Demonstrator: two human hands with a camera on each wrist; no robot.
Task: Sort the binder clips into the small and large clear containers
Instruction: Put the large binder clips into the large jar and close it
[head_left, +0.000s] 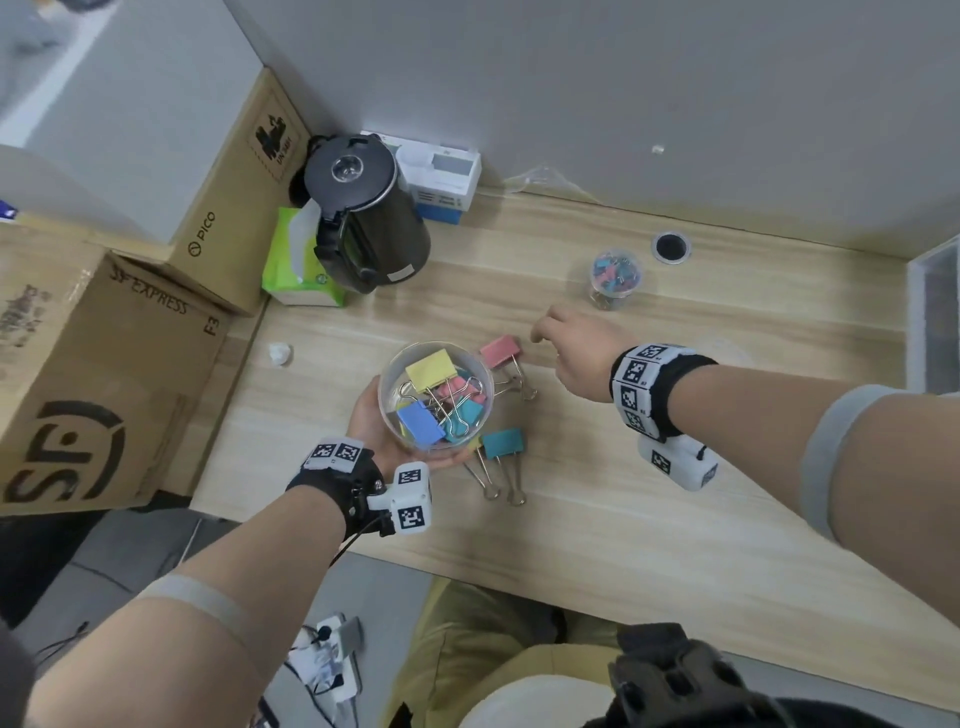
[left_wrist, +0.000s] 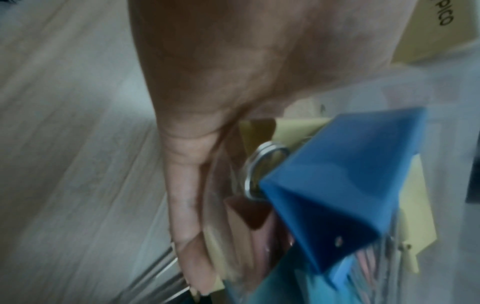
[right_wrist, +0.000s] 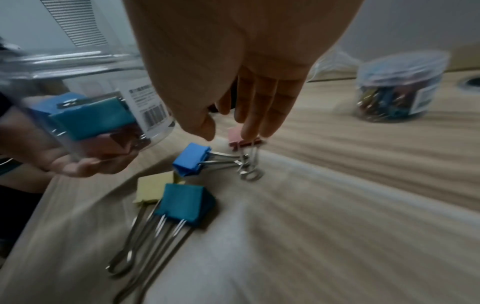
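Note:
My left hand (head_left: 371, 421) cups the large clear container (head_left: 395, 364), lifted and tilted, with several big coloured clips inside; a blue clip (left_wrist: 337, 185) presses against its wall beside my left hand (left_wrist: 187, 205). On the table lie a pink clip (head_left: 500, 351) and a teal clip (head_left: 503, 442). The right wrist view also shows a blue clip (right_wrist: 192, 159) and a yellow clip (right_wrist: 154, 189) near the teal clip (right_wrist: 185, 203). My right hand (right_wrist: 228, 127) hangs with straight fingers over the pink clip (right_wrist: 235, 135), holding nothing. The small container (head_left: 615, 278) of small clips stands behind.
A black kettle (head_left: 363, 213), a green tissue pack (head_left: 296, 260) and cardboard boxes (head_left: 104, 374) crowd the left and back left. A cable hole (head_left: 670, 247) sits behind the small container, and a clear bin (head_left: 935, 312) stands at the right edge.

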